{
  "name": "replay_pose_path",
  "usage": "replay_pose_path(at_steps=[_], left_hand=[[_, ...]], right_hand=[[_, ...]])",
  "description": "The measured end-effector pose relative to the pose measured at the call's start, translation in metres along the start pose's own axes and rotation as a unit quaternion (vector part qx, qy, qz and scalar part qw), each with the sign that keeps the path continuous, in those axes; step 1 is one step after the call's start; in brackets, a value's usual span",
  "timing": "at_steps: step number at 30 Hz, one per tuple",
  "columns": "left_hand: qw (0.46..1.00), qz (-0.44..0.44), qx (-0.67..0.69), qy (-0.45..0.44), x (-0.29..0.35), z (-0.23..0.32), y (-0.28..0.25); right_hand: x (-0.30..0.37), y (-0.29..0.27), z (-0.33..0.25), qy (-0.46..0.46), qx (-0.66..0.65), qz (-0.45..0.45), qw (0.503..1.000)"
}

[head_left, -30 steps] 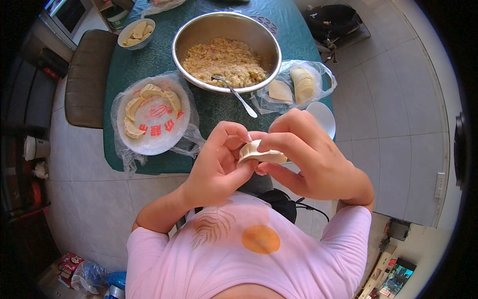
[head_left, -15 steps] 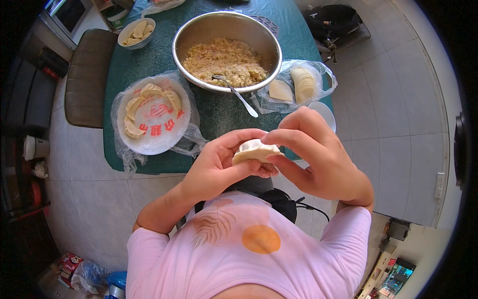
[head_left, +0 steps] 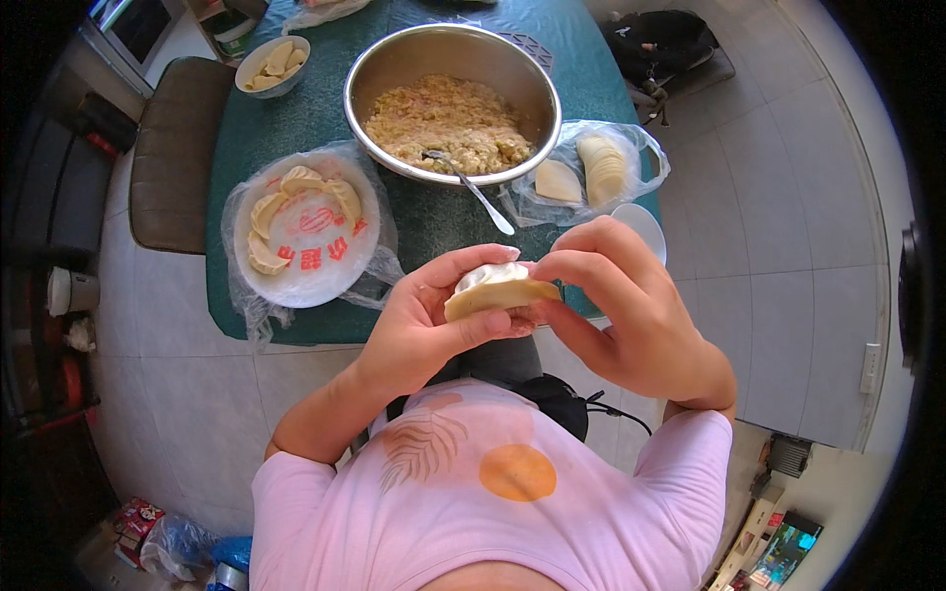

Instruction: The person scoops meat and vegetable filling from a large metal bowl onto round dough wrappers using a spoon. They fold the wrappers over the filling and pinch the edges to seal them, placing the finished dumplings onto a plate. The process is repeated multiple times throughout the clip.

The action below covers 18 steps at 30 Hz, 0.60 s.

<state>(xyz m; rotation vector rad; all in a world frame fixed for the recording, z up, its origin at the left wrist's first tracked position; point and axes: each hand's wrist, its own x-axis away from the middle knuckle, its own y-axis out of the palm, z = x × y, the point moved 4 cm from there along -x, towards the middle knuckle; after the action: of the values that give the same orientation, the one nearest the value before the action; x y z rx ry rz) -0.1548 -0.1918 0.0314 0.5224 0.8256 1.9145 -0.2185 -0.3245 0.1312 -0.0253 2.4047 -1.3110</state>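
A dumpling point(head_left: 498, 294) with a pleated, floury edge is held in front of my chest, just off the table's near edge. My left hand point(head_left: 434, 305) cradles it, thumb along the near side and fingers behind. At its right end, the thumb and forefinger of my right hand point(head_left: 626, 305) pinch the wrapper's edge. Beyond my hands stands a large steel bowl point(head_left: 355, 108) of minced filling point(head_left: 443, 118), with a metal spoon point(head_left: 483, 202) leaning over its rim. To the left, several finished dumplings point(head_left: 266, 212) lie around a plastic-covered plate point(head_left: 315, 281).
Right of the steel bowl, a stack of round wrappers point(head_left: 603, 169) and a loose wrapper point(head_left: 559, 181) lie on a plastic bag point(head_left: 645, 163). A small white bowl point(head_left: 641, 229) sits near the table's right edge. Another bowl point(head_left: 266, 91) of dumplings stands far left, near a brown chair point(head_left: 177, 158).
The dumpling has tilted and shifted slightly left, showing more of its smooth near side. My right fingers have moved to its right end, still pinching the edge.
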Motion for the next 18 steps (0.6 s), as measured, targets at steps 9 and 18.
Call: replay_pose_path(at_steps=[9, 18], left_hand=[[0.995, 0.027, 0.094, -0.006, 0.002, 0.002, -0.008], [0.996, 0.050, -0.067, -0.031, 0.012, 0.003, -0.028]], right_hand=[[-0.009, 0.008, 0.002, 0.108, -0.102, -0.047, 0.988], [-0.018, 0.043, 0.005, 0.120, -0.156, -0.087, 0.977]])
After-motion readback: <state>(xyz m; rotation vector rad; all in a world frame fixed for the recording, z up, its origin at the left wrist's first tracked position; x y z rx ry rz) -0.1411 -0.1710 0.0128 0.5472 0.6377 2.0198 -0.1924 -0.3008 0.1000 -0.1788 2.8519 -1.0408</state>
